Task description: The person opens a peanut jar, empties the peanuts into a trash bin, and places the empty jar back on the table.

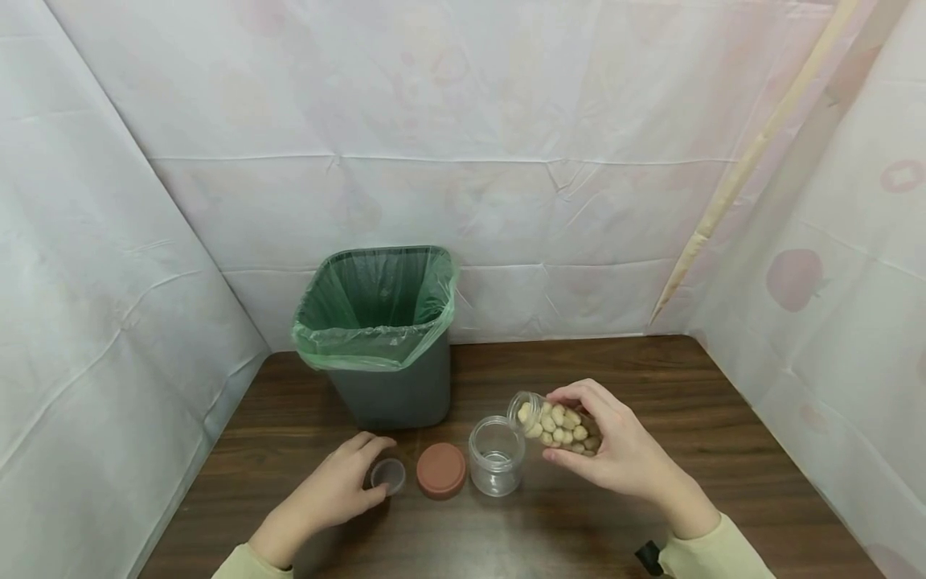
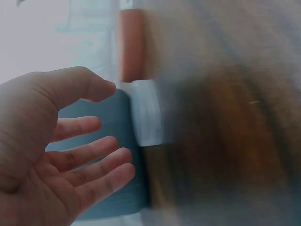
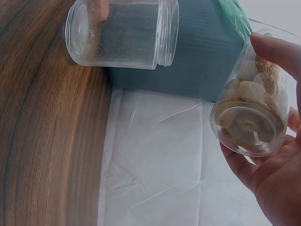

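Note:
My right hand [image 1: 615, 442] grips a small clear jar [image 3: 249, 113] of pale, roundish nut-like pieces [image 1: 557, 424]. That jar lies tilted well over, its mouth pointing left, above the rim of a wider clear jar [image 1: 497, 458]. The wider jar stands upright on the table, and no pieces can be made out inside it. My left hand [image 1: 336, 486] is low over the table around a small clear round lid [image 1: 389, 476]. In the left wrist view its fingers are spread and loosely bent, with the lid [image 2: 148, 113] just beyond the fingertips. Between lid and wider jar lies a reddish-brown lid [image 1: 441, 470].
Behind the left hand stands a dark grey bin [image 1: 394, 390] lined with a green bag [image 1: 362, 346]. Dark wood-grain covers the table [image 1: 564, 531]. White printed sheets [image 1: 506, 209] hang at the back and both sides.

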A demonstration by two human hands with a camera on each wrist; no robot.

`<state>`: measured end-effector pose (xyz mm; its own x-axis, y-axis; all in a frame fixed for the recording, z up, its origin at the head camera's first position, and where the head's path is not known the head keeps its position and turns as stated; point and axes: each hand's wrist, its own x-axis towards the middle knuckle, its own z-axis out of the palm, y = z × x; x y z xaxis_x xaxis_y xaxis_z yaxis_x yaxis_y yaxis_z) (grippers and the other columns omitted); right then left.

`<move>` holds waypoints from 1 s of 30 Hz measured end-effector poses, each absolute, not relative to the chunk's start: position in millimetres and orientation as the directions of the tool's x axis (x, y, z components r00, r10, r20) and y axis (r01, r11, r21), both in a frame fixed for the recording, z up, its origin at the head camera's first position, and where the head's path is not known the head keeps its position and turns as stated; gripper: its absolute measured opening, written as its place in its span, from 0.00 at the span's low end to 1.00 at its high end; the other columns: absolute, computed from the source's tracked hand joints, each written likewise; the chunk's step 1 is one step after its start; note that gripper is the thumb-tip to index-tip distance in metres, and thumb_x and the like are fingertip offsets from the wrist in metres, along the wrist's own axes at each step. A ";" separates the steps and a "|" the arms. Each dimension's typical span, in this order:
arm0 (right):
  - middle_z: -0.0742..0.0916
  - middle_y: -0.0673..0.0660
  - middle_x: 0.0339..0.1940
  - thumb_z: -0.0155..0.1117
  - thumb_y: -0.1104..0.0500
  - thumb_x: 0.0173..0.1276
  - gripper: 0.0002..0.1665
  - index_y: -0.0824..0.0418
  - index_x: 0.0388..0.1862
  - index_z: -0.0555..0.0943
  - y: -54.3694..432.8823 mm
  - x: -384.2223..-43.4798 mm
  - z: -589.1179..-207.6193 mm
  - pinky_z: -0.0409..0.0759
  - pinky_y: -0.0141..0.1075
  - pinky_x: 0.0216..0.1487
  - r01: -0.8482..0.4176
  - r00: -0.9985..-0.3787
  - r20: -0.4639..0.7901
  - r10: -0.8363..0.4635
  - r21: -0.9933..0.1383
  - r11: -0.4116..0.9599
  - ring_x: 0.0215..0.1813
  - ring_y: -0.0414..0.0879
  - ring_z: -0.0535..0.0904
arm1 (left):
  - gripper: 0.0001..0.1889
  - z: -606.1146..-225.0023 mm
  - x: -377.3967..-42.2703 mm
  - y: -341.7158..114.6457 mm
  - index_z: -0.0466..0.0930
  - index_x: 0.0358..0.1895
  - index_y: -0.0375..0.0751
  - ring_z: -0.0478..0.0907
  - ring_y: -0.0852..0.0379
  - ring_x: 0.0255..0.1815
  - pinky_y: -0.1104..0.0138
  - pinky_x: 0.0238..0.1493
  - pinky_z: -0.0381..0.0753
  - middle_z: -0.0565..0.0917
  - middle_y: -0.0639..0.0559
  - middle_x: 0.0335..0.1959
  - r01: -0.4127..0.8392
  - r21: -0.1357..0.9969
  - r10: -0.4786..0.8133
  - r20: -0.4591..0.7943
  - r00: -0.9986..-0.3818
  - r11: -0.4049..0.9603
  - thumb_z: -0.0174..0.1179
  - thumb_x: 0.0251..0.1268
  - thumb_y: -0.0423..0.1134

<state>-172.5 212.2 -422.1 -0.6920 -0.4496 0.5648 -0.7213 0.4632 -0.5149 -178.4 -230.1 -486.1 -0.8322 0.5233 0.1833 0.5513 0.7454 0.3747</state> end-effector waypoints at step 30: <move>0.84 0.46 0.62 0.92 0.57 0.56 0.41 0.52 0.67 0.81 203.8 -177.0 -414.8 0.80 0.28 0.57 -0.729 -0.683 0.574 -0.451 -0.509 0.457 0.57 0.41 0.82 | 0.24 -316.4 -220.9 -245.2 0.84 0.65 0.32 0.82 0.38 0.59 0.52 0.62 0.77 0.87 0.37 0.60 0.673 0.246 0.154 0.866 -0.476 0.698 0.61 0.74 0.44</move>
<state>-177.0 203.8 -414.8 -0.6834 -0.4508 0.5742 -0.7293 0.4569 -0.5093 -220.9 -245.2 -316.4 -0.4761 0.1544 0.8657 0.6729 0.6978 0.2456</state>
